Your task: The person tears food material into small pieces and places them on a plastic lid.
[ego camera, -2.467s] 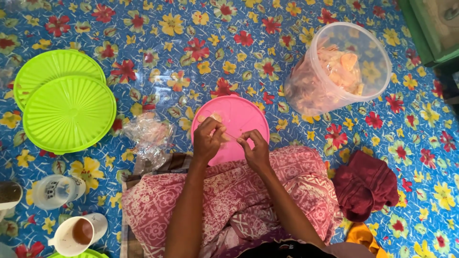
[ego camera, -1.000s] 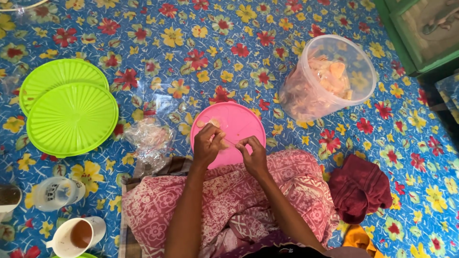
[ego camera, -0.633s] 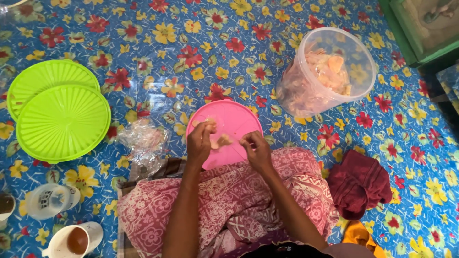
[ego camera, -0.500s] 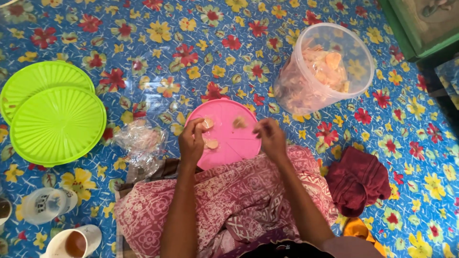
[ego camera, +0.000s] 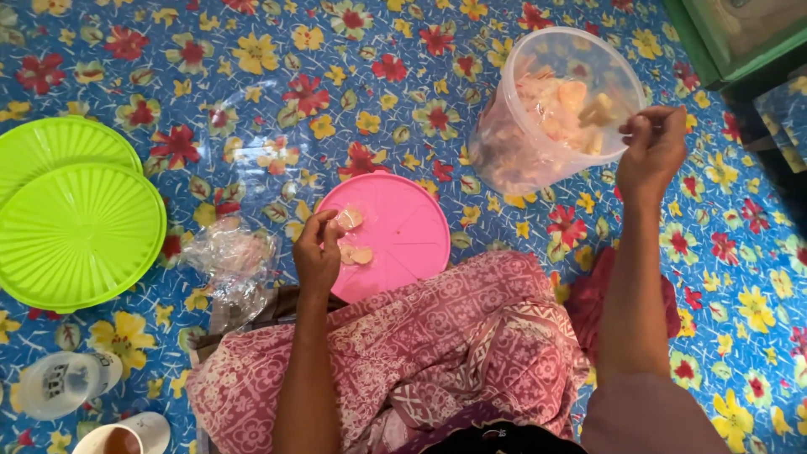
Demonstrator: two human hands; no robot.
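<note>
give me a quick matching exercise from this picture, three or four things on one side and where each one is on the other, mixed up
Things:
1. pink lid
2. clear tub
3. green lids
4. crumpled plastic bag

Places:
a. far left on the floral mat
b. under the left hand, in front of the patterned cloth
c. between the green lids and the pink lid
d. upper right, with the right hand at its rim

Pairs: 1-b, 2-d, 3-a, 4-c
</note>
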